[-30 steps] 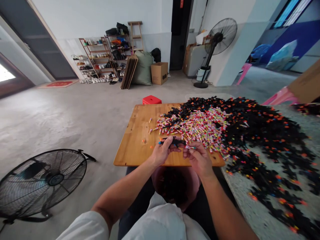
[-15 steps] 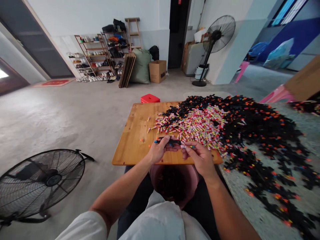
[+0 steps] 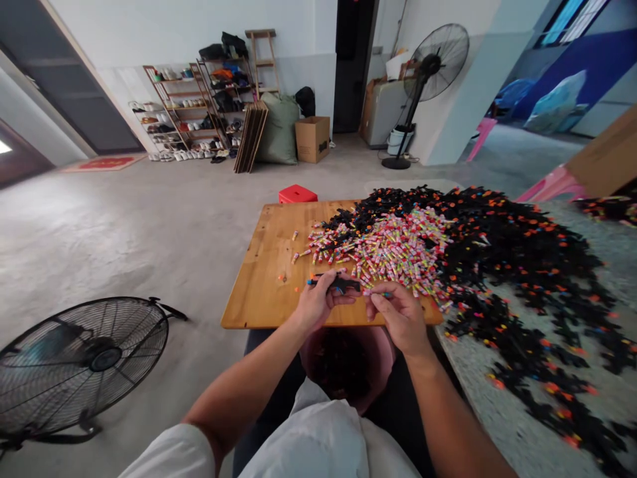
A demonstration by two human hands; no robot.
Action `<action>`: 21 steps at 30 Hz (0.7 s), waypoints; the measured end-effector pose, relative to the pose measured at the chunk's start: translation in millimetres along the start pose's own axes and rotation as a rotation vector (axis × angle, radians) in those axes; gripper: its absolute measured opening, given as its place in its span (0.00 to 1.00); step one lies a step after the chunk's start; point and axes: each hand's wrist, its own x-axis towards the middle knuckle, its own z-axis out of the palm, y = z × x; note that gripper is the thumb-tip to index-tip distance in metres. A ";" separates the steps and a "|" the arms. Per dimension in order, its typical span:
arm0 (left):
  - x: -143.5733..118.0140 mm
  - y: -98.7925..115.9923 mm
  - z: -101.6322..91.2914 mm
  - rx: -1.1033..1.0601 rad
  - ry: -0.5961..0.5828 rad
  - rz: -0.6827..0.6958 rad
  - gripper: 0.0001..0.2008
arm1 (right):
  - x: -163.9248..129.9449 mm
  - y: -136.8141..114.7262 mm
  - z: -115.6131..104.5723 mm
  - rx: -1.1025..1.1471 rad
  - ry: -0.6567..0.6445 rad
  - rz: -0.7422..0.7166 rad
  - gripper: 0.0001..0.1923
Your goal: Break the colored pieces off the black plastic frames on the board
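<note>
Fingers of left hand (image 3: 314, 307) pinch black toy piece (image 3: 341, 283); right hand (image 3: 398, 317) grips small colourful tube (image 3: 384, 294).

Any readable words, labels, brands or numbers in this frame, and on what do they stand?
None can be read.
Cardboard box: a dark mark on its side, too small to read.
Red doormat: a pattern, blurred.
Small colourful pieces on the wooden table: any print is too small to read.

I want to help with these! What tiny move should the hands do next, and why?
Probably bring the right hand a little leftward to the small black plastic piece that the left hand holds, since the right fingertips pinch something small just beside that piece's end.
</note>
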 end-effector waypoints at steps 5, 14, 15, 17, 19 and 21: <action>-5.0 -7.0 6.0 -0.032 0.030 0.037 0.24 | -7.4 14.8 0.7 0.013 0.013 0.037 0.09; -15.7 -4.5 10.7 0.113 -0.030 0.139 0.26 | -17.9 10.8 -1.4 0.025 0.023 0.054 0.08; -16.8 -3.2 11.3 0.147 -0.041 0.147 0.27 | -18.6 9.5 -1.6 0.020 0.024 0.057 0.08; -18.5 -0.7 12.2 0.216 -0.060 0.158 0.28 | -19.9 7.4 -1.9 0.011 0.024 0.060 0.07; -19.1 1.4 12.5 0.277 -0.073 0.166 0.28 | -20.2 6.0 -2.0 0.014 0.023 0.067 0.07; -18.6 3.2 12.4 0.319 -0.081 0.170 0.29 | -19.2 5.2 -1.5 0.044 0.035 0.097 0.08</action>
